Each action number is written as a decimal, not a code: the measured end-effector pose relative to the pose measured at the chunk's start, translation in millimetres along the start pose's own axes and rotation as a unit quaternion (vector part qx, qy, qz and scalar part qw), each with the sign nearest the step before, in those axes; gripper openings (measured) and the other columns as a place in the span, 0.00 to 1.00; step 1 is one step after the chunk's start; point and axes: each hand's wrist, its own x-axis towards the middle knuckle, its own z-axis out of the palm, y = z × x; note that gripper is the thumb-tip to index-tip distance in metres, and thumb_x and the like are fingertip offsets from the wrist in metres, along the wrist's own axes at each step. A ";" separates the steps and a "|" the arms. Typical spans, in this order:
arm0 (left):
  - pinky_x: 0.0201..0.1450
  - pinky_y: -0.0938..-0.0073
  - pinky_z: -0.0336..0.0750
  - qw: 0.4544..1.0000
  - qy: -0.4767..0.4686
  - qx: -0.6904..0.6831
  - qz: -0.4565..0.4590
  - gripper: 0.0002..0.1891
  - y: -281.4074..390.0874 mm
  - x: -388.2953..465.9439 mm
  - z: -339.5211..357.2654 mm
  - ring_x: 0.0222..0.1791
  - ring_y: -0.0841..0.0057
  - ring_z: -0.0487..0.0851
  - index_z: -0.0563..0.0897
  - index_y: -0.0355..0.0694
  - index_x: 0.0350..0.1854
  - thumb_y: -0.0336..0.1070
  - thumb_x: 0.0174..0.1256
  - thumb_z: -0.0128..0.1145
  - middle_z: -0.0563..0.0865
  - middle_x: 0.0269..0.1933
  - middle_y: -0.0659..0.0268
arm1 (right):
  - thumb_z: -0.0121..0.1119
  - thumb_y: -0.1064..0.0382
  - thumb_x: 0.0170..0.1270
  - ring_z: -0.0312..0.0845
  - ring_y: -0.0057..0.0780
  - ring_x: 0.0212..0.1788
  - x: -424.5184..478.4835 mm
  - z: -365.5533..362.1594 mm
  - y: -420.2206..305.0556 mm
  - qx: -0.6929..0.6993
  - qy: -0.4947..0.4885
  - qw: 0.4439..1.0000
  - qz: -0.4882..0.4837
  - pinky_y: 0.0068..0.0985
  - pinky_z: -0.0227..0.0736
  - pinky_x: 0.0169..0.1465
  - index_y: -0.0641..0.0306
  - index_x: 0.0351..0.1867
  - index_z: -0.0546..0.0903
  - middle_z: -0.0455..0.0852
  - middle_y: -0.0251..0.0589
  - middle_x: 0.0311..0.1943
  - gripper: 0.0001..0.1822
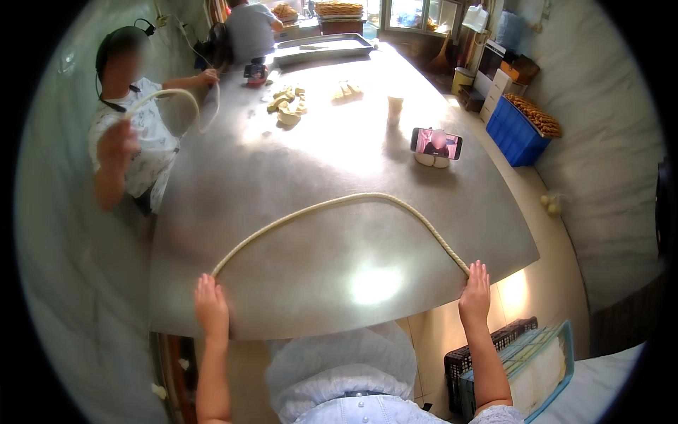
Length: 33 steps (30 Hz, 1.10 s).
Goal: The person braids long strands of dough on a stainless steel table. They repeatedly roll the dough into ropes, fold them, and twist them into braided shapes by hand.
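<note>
A long, thin twisted rope of dough (339, 200) arches over the metal table (296, 286). Its left end runs under the fingers of my left hand (212, 305), which lies palm down near the table's edge. At the right edge of the table, my right hand (475, 294) covers the other end, its fingers nearly straight and close together. The palms and whatever they press are hidden. Beyond the arch, a phone (436, 143) leans upright on small pale round pieces. Lumps of dough (288, 106) lie farther back, with paler pieces (347, 91) beside them in the glare.
A co-worker (132, 127) at the left holds up another dough strand (198, 111); a second person (248, 32) is at the back. On the table stand a cup (394, 110) and a metal tray (323, 50). A blue crate (516, 132) holds fried twists; more crates (522, 371) stand lower right.
</note>
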 end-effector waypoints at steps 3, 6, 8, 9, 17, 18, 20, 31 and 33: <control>0.71 0.55 0.73 0.979 -0.175 -0.074 -0.078 0.15 37.1 67.0 -48.1 0.65 0.51 0.79 0.80 0.36 0.62 0.37 0.82 0.51 0.84 0.63 0.54 | 0.48 0.52 0.80 0.54 0.53 0.83 30.0 33.4 66.4 -0.060 0.003 0.991 0.119 0.52 0.47 0.83 0.70 0.77 0.67 0.62 0.59 0.81 0.31; 0.68 0.48 0.71 0.995 0.060 -0.061 -0.051 0.11 -30.4 70.6 16.2 0.60 0.49 0.80 0.81 0.34 0.56 0.31 0.77 0.56 0.84 0.58 0.49 | 0.50 0.51 0.80 0.62 0.52 0.79 101.7 37.2 86.8 -0.081 0.035 0.964 0.250 0.50 0.55 0.80 0.69 0.75 0.68 0.67 0.60 0.77 0.31; 0.74 0.47 0.67 0.996 0.082 -0.027 0.018 0.18 -26.1 45.5 23.9 0.69 0.46 0.74 0.77 0.34 0.66 0.33 0.78 0.52 0.78 0.68 0.45 | 0.53 0.56 0.79 0.69 0.51 0.75 106.5 19.7 84.7 -0.060 0.026 0.967 0.245 0.47 0.64 0.76 0.68 0.74 0.70 0.74 0.59 0.73 0.29; 0.77 0.47 0.63 1.000 0.015 0.004 0.015 0.22 -8.8 23.7 16.2 0.74 0.46 0.70 0.73 0.33 0.71 0.35 0.79 0.51 0.73 0.73 0.44 | 0.55 0.58 0.78 0.72 0.50 0.73 98.5 11.4 75.4 -0.035 0.020 0.975 0.217 0.45 0.67 0.74 0.68 0.73 0.71 0.76 0.58 0.71 0.27; 0.58 0.53 0.83 0.922 -0.382 -0.045 -0.053 0.22 54.5 2.3 -128.8 0.62 0.48 0.84 0.74 0.33 0.72 0.34 0.81 0.51 0.82 0.65 0.38 | 0.56 0.67 0.75 0.79 0.50 0.68 25.7 -6.7 50.2 0.013 0.084 0.996 -0.034 0.43 0.72 0.71 0.68 0.66 0.80 0.83 0.49 0.67 0.20; 0.59 0.55 0.83 0.929 -0.334 -0.119 -0.109 0.20 45.1 29.6 -123.4 0.65 0.48 0.82 0.74 0.35 0.71 0.34 0.81 0.51 0.82 0.67 0.42 | 0.56 0.67 0.75 0.78 0.50 0.68 39.1 -2.5 58.4 -0.008 0.091 0.995 -0.028 0.43 0.72 0.72 0.68 0.66 0.80 0.83 0.49 0.67 0.20; 0.63 0.56 0.81 0.962 -0.200 -0.140 -0.119 0.19 -12.5 52.2 -70.2 0.69 0.49 0.79 0.76 0.37 0.69 0.35 0.82 0.50 0.81 0.69 0.46 | 0.55 0.68 0.75 0.79 0.49 0.68 46.6 2.6 67.0 0.000 0.081 0.996 -0.019 0.44 0.72 0.72 0.68 0.64 0.81 0.85 0.48 0.65 0.19; 0.74 0.56 0.69 0.984 -0.112 -0.052 -0.128 0.17 -32.3 69.0 -23.3 0.68 0.48 0.76 0.78 0.33 0.65 0.35 0.81 0.49 0.81 0.66 0.49 | 0.49 0.58 0.80 0.62 0.48 0.80 54.3 38.8 113.0 -0.115 0.037 0.982 0.143 0.52 0.52 0.81 0.64 0.76 0.69 0.68 0.54 0.78 0.27; 0.75 0.55 0.67 0.994 -0.051 -0.042 -0.089 0.18 -47.3 72.1 9.0 0.70 0.47 0.74 0.77 0.32 0.66 0.34 0.80 0.49 0.79 0.68 0.47 | 0.49 0.59 0.80 0.66 0.48 0.77 89.4 44.3 152.4 -0.137 0.062 0.966 0.208 0.52 0.56 0.79 0.64 0.75 0.70 0.70 0.55 0.76 0.26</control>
